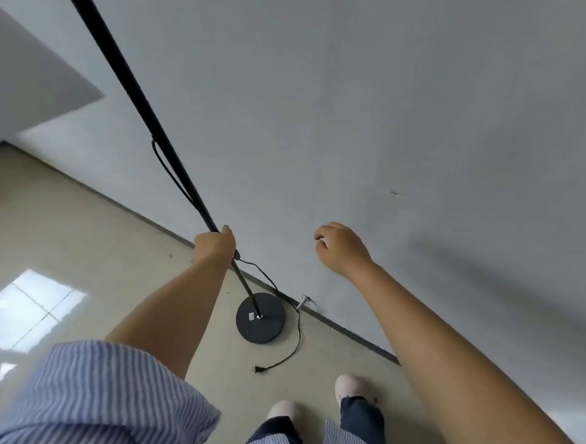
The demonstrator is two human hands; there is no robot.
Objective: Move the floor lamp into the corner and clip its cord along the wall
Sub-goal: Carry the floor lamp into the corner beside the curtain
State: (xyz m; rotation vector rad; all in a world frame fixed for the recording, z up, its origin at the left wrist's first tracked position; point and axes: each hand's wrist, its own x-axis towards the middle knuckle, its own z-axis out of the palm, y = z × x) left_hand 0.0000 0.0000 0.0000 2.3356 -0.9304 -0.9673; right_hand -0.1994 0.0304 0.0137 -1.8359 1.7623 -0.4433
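Left hand (214, 246): I see it clenched round the lamp pole (128, 84).
Right hand (339, 248): released, loosely curled, perhaps empty.
Plug (258, 369): on floor (78, 226), 5 o'clock of base (261, 317).

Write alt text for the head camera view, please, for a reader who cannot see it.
A person's left hand grips the black pole of a floor lamp whose round base stands on the floor near a grey wall. The right hand hovers empty, fingers curled. The cord lies loose, its plug unplugged on the floor.
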